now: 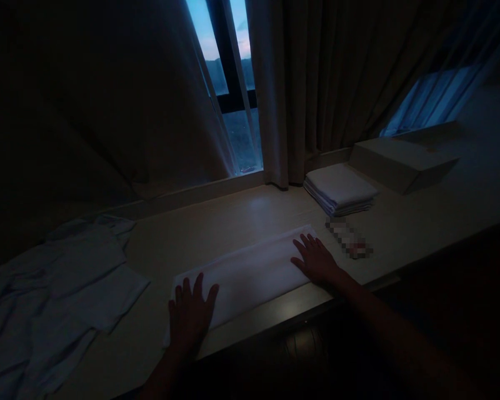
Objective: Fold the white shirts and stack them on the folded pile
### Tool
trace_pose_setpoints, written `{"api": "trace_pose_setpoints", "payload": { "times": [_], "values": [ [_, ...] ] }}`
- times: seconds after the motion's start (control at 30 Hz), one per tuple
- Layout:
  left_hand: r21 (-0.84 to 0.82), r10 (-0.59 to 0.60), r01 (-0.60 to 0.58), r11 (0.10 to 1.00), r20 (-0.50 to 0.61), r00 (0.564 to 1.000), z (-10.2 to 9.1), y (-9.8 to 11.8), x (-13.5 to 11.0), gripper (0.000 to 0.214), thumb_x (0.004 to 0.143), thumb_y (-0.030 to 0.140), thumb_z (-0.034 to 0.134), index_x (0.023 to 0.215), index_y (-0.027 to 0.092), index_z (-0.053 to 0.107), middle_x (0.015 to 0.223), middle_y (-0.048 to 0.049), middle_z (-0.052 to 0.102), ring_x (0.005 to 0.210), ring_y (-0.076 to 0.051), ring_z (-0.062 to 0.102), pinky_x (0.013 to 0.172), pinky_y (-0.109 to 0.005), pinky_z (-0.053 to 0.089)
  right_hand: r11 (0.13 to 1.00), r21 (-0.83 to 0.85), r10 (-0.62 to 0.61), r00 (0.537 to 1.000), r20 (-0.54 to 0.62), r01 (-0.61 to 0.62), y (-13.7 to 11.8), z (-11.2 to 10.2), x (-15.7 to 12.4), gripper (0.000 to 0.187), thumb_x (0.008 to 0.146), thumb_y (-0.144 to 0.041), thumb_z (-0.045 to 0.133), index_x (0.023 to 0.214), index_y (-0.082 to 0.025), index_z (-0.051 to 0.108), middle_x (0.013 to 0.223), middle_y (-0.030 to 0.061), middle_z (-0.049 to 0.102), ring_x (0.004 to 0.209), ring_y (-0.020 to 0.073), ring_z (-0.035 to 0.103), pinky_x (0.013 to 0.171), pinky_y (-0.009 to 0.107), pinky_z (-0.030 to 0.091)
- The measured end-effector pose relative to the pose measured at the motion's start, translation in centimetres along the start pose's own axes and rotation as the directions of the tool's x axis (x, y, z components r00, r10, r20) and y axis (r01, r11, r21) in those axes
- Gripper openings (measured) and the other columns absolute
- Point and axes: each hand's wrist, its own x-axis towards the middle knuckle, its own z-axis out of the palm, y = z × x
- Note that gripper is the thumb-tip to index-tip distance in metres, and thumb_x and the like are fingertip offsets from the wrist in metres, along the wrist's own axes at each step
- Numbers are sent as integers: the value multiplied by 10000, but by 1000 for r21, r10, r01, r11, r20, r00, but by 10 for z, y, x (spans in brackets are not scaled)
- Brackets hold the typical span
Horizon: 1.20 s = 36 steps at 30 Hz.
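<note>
A white cloth [254, 272], folded into a long flat strip, lies on the pale tabletop in front of me. My left hand [190, 308] rests flat on its left end, fingers spread. On the right end lies my right hand [314, 258], also flat with the fingers apart. Neither hand grips anything. Farther back on the right sits a neat stack of folded white cloths [341, 186]. At the left, a loose heap of crumpled white cloths [70, 283] spreads over the table.
A blurred-out flat item [349, 239] lies just right of my right hand. Behind the stack is a pale box [404, 161]. Long curtains [304, 83] hang along the table's back edge, parted at a window [233, 66]. The table's front edge [283, 314] runs near my wrists; the room is dim.
</note>
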Motion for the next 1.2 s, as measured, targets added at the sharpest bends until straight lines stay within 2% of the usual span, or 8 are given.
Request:
{"api": "trace_pose_setpoints", "payload": {
  "times": [0.17,0.27,0.4,0.5,0.6,0.73,0.93,1.2],
  "values": [
    [-11,-14,13,1000,-30,999,-4,5,-4,736,895,618,213,1491,188,260,1529,-192,284,1404,-391,230,1076,-573,217,999,-29,39,999,25,-38,-7,-4,6,686,931,-596,305,1462,-164,360,1558,138,230,1442,324,142,1152,499,69],
    [-24,-23,22,999,-30,999,-4,7,-5,741,894,616,219,1491,180,262,1529,-191,287,1406,-390,224,1076,-575,217,999,-43,16,1000,-7,-17,-26,-8,17,676,942,-572,296,1443,-127,384,1546,156,255,1440,338,140,1153,514,32],
    [-1,-16,16,1000,-32,999,-3,7,-6,730,902,595,237,1500,176,232,1539,-197,261,1414,-392,202,1081,-578,203,985,37,-167,986,-6,167,-78,-7,36,703,951,-597,263,1477,-133,315,1554,131,245,1444,302,147,1162,478,92],
    [29,-8,9,1000,-31,999,-3,6,-7,729,903,602,235,1498,181,236,1535,-202,265,1410,-397,211,1083,-578,201,935,124,-334,943,4,331,-120,1,46,714,952,-623,237,1498,-164,271,1561,96,240,1442,270,167,1163,453,134],
    [41,-5,7,999,-43,999,-4,6,-8,730,904,607,230,1499,183,234,1533,-197,273,1405,-393,227,1087,-567,205,910,155,-389,921,10,383,-140,10,49,718,940,-654,234,1498,-203,274,1560,71,250,1439,265,181,1164,456,138],
    [36,-16,18,999,-47,999,-4,7,-7,731,903,612,224,1496,185,246,1525,-197,295,1393,-392,255,1082,-568,215,936,138,-327,945,1,324,-128,16,47,778,914,-704,202,1492,-192,297,1555,83,258,1441,281,173,1168,462,118],
    [32,-10,10,999,-25,1000,-5,6,-6,728,900,605,248,1499,192,238,1530,-199,286,1396,-394,245,1074,-577,211,993,56,-108,994,8,107,-80,15,46,887,888,-736,142,1501,-106,263,1562,137,208,1450,300,121,1170,463,92],
    [42,13,-12,999,-26,1000,-5,5,-4,695,916,552,244,1497,171,242,1525,-205,293,1393,-391,254,1060,-569,245,990,22,140,989,-50,-139,-14,10,38,969,867,-759,120,1477,-25,283,1549,200,214,1447,324,110,1162,464,85]
  ]
}}
